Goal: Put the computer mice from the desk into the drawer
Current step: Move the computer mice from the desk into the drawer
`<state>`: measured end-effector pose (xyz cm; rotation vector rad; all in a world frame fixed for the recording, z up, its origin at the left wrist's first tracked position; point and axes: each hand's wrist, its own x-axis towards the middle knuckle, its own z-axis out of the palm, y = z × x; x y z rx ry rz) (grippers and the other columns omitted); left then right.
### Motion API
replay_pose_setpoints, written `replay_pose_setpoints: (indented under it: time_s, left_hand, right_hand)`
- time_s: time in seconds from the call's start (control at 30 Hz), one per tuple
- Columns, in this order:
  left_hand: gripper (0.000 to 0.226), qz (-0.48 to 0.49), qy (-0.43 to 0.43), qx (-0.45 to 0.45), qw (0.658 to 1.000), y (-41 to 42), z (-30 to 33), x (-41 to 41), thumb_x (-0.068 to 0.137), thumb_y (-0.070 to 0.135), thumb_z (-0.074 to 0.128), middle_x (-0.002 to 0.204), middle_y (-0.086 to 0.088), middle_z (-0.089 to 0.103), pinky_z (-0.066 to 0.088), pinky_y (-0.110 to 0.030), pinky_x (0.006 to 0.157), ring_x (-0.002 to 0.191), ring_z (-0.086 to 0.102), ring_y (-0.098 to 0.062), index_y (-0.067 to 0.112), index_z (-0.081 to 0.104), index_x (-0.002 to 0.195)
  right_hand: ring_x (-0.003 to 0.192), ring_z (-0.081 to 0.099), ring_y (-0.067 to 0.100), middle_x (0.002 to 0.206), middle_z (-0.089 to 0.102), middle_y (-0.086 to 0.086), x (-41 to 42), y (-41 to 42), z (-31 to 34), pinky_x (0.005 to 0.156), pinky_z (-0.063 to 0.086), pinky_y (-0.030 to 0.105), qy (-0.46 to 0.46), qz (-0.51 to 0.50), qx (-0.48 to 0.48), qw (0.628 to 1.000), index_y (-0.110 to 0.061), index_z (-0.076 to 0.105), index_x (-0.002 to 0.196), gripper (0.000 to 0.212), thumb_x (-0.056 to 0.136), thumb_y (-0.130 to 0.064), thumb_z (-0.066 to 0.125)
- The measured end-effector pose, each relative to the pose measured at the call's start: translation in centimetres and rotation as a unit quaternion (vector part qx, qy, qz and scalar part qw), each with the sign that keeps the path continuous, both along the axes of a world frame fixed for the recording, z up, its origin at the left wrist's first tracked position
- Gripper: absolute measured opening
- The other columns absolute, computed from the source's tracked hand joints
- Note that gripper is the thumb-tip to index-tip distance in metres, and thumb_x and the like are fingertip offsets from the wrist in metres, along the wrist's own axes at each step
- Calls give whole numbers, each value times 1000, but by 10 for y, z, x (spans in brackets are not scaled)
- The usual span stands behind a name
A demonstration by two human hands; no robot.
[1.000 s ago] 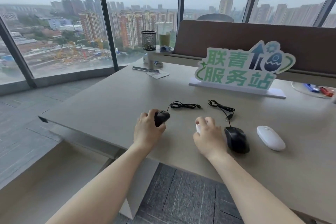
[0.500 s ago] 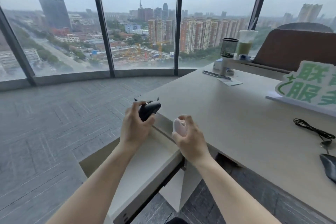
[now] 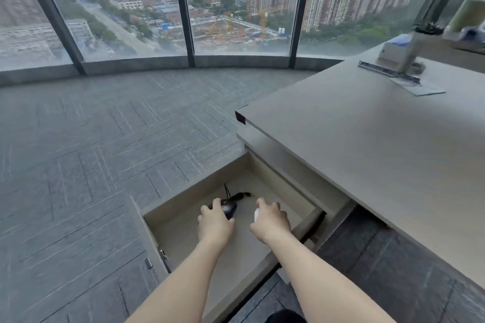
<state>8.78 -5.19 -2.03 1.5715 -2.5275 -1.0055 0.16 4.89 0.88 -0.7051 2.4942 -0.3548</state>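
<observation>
The open drawer [image 3: 183,200] sits below the desk's left end, pale inside. My left hand [image 3: 214,223] is down in it, gripping a black wired mouse [image 3: 230,209] whose bundled cable [image 3: 237,195] trails toward the drawer's back. To its right my right hand [image 3: 270,221] is also inside the drawer, closed around a white mouse [image 3: 256,215]; only a sliver of it shows past my fingers. Whether either mouse touches the drawer floor I cannot tell.
The beige desk top [image 3: 380,144] spreads to the right, above the drawer. At its far end stand a mesh pen cup [image 3: 441,10], a white box [image 3: 396,52], a metal ruler [image 3: 388,75] and a card [image 3: 417,86]. Grey carpet [image 3: 105,139] and windows lie to the left.
Both hands lifted a mouse each off the desk, carried them left past the desk's corner, and lowered them into the open drawer. My view has swung left and down.
</observation>
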Motion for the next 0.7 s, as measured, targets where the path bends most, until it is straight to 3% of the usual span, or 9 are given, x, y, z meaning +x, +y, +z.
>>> replay_pose_setpoints:
  time_s: [0.13, 0.3, 0.5, 0.7]
  left_hand:
    - [61, -15, -44, -32, 998, -4, -16, -6, 80, 32, 64, 131, -14, 46, 43, -43, 94, 119, 46, -37, 25, 37, 134]
    - [60, -8, -10, -23, 1000, -6, -18, -4, 86, 45, 58, 134, -15, 46, 41, -42, 98, 120, 45, -39, 24, 38, 139]
    - [39, -34, 177, -49, 982, 13, 52, -26, 96, 29, 42, 131, -14, 52, 37, -38, 99, 119, 47, -32, 17, 51, 132]
    - [29, -181, 332, -58, 924, 126, 144, -80, 95, 23, 47, 114, -3, 61, 43, -24, 88, 100, 60, -15, 14, 63, 117]
  right_hand:
    - [119, 48, 35, 138, 37, 16, -5, -13, -27, 92, 49, 40, 5, 25, 84, 996, -24, 30, 144, 63, 88, -21, 61]
    - [119, 48, 35, 137, 39, 16, -6, -13, -24, 90, 49, 42, 27, 40, 90, 995, -22, 36, 138, 54, 91, -26, 61]
    - [107, 60, 32, 127, 55, 11, -15, 36, 53, 82, 50, 38, 104, 17, -119, 987, -15, 50, 130, 37, 94, -8, 43]
    - [99, 68, 21, 107, 75, 4, -22, 159, 147, 81, 54, 31, 237, -88, -310, 917, -14, 72, 110, 28, 95, -12, 48]
